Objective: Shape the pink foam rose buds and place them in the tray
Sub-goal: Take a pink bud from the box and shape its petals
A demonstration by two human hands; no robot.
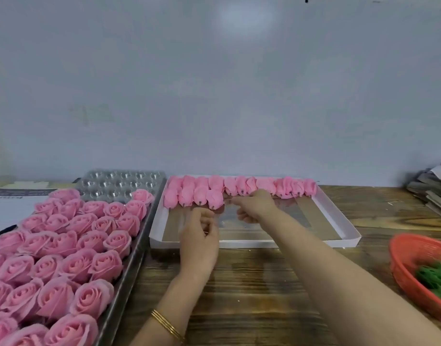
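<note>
**Rose buds line the far wall of the tray as your hands work over it**

Your right hand (pixel 254 206) reaches across the shallow white rectangular tray with the clear bottom (pixel 289 243). Its fingertips are down at the bases of the pink foam rose buds (pixel 214 189). The fingers are curled and one points left, but blur hides whether it pinches a bud or only touches one.

Your left hand (pixel 199 236) hovers over the tray's near left part. Its fingers are loosely curled and the thumb is close to the fingertips. You cannot tell whether anything is held between them. Thin gold bangles (pixel 168 327) circle that wrist.

The buds lie on their sides, dark bases toward you. One full row runs along the tray's far wall, and a short second row of four sits just in front of it at the left.

The tray rests on the dark wooden worktop (pixel 251 290). Just to its left is a long metal tray (pixel 133 260) packed with open pink foam roses (pixel 64 265). A clear plastic blister mould (pixel 119 183) shows at that tray's far end.

At the right edge, an orange-red plastic basket (pixel 399 255) holds green pieces (pixel 436 275). A stack of grey sheets (pixel 431 188) lies further back.
</note>
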